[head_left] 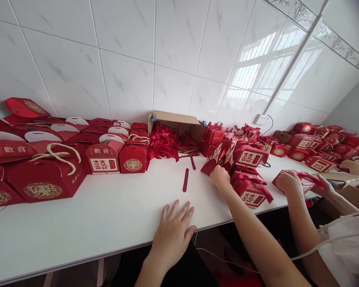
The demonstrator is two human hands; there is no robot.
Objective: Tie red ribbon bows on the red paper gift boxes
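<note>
My left hand [174,228] lies flat on the white table [107,215] near its front edge, fingers spread, holding nothing. My right hand [219,176] reaches forward with its fingers curled on the lower corner of a small red gift box [213,160] tied with ribbon, at the edge of a pile of similar boxes [249,156]. A loose red ribbon strip [186,179] lies on the table between my hands. Another ribboned box [251,191] sits just right of my right wrist.
Larger red boxes with rope handles [48,175] line the left side against the tiled wall. An open cardboard carton [175,119] full of red ribbons stands at the back. At the right, another person's hand [288,182] holds a red box [305,181]; more red boxes [311,147] lie behind.
</note>
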